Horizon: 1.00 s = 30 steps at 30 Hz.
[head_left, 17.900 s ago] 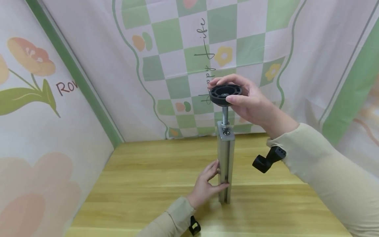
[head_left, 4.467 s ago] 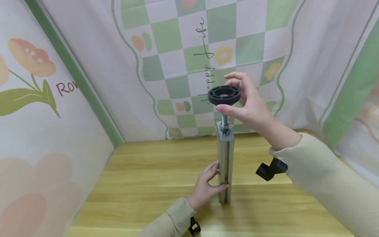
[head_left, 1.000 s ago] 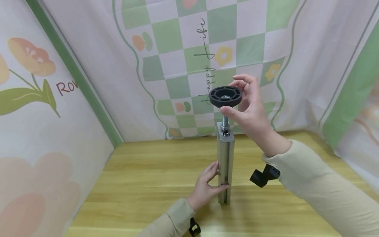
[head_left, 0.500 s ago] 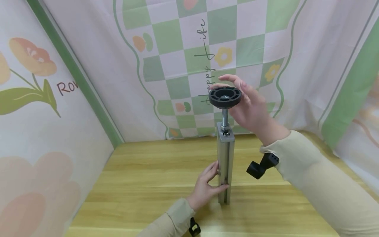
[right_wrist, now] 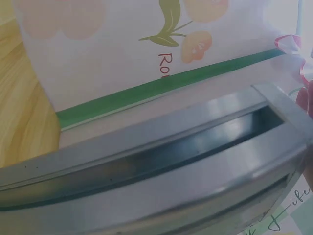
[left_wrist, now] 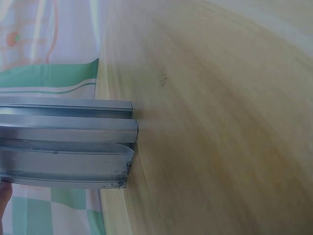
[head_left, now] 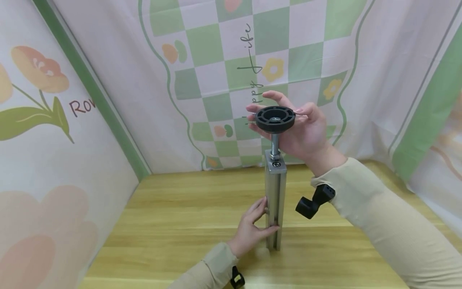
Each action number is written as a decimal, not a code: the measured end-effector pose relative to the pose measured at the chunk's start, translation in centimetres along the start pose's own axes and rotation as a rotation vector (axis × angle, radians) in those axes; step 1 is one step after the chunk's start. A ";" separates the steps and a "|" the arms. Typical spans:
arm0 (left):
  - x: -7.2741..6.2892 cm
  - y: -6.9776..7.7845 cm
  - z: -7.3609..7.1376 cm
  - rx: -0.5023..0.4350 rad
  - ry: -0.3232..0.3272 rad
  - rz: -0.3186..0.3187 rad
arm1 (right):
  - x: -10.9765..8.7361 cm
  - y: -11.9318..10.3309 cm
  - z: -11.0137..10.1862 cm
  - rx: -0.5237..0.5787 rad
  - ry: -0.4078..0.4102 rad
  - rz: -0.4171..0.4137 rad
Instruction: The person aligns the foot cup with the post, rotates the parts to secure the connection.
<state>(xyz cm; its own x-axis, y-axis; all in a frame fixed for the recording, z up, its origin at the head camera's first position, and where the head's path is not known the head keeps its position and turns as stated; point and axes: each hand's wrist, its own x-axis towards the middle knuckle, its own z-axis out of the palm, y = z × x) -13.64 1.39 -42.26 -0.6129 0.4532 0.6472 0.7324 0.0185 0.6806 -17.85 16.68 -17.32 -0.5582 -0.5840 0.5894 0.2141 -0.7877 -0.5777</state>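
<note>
An upright silver aluminium profile (head_left: pixel 276 208) stands on the table, its lower end at the wood in the left wrist view. My left hand (head_left: pixel 249 228) grips it low down, thumb across the front and fingers along the left side. A black round levelling foot (head_left: pixel 275 126) tops it on a threaded steel stud (head_left: pixel 275 143), with a nut (head_left: pixel 275 155) at the metal end plate (head_left: pixel 276 166). My right hand (head_left: pixel 306 132) holds the foot from behind, thumb at its right rim, fingers reaching past its left side. The disc partly hides those fingers.
The wooden table (head_left: pixel 173 212) runs back to a patterned cloth (head_left: pixel 202 44). Another printed cloth (head_left: pixel 47 152) hangs on the left. Black wrist mounts (head_left: pixel 315 202) stick out from both cuffs.
The right thumb has swung from the front of the foot round to its right rim, while the fingers have moved left behind the disc. The left hand and profile keep their place.
</note>
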 end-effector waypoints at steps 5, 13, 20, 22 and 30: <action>0.0 -0.2 0.0 0.003 0.005 0.020 | 0.0 0.0 0.0 0.022 -0.009 -0.006; 0.0 -0.2 0.1 -0.010 0.003 0.006 | -0.4 0.0 -0.1 0.005 0.016 -0.019; 0.0 0.0 0.1 0.007 0.005 0.005 | -0.7 -0.1 0.1 -0.137 0.055 -0.035; 0.0 0.1 0.0 -0.007 0.003 -0.009 | -0.9 -0.2 0.2 -0.196 0.048 -0.044; -0.1 0.3 0.1 -0.017 -0.001 -0.035 | -1.3 -0.4 -0.2 -0.353 -0.069 -0.095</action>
<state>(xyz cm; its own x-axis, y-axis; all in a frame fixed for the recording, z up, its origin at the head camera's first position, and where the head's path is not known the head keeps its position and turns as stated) -13.35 1.41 -42.18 -0.6377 0.4534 0.6227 0.7053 0.0187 0.7086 -17.32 17.77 -18.00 -0.5042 -0.5332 0.6793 -0.1327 -0.7295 -0.6710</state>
